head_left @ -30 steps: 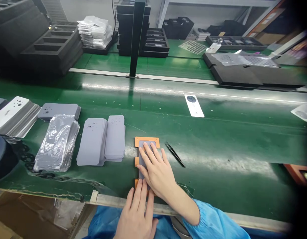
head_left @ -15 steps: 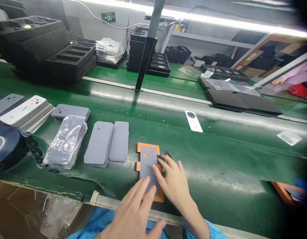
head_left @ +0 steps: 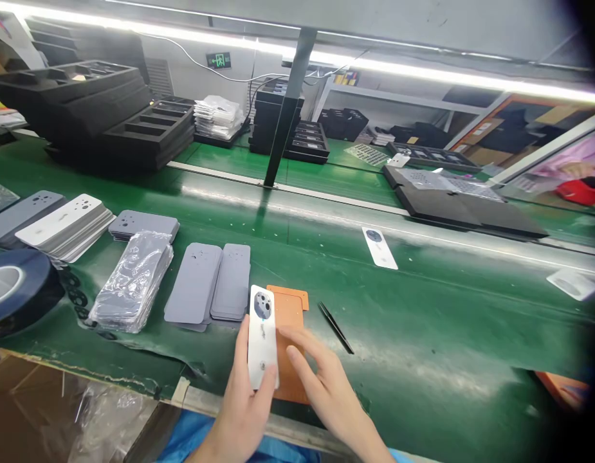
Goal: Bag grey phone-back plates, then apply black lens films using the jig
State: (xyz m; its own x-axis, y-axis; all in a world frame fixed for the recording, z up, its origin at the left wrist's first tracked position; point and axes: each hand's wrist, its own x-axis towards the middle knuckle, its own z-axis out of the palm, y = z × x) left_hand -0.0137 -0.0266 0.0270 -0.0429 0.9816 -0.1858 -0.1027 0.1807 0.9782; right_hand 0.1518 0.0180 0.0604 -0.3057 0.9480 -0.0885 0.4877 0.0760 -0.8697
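My left hand [head_left: 244,386] grips a white phone back panel [head_left: 262,347] by its lower part, thumb on the face and fingers along the left edge. The panel has a round dark camera area near its top and is tilted up. Under and to the right of it lies an orange fixture plate [head_left: 290,312], its visible surface bare. My right hand [head_left: 326,379] hovers over the fixture, fingers apart, fingertips close to the panel's right edge; whether they touch it I cannot tell. Black tweezers [head_left: 336,328] lie on the green bench to the right.
Left of the fixture stand stacks of grey sheets [head_left: 193,283], a plastic-wrapped stack [head_left: 133,283], white sheets [head_left: 65,225] and a roll of blue film [head_left: 36,283]. Another white panel [head_left: 379,247] lies farther back. Black foam trays [head_left: 147,128] line the rear; a post [head_left: 285,116] rises mid-bench.
The grey sheet that lay on the orange fixture is no longer seen there. My left hand now holds a white panel raised over the fixture's left side. The tweezers are now in full view.
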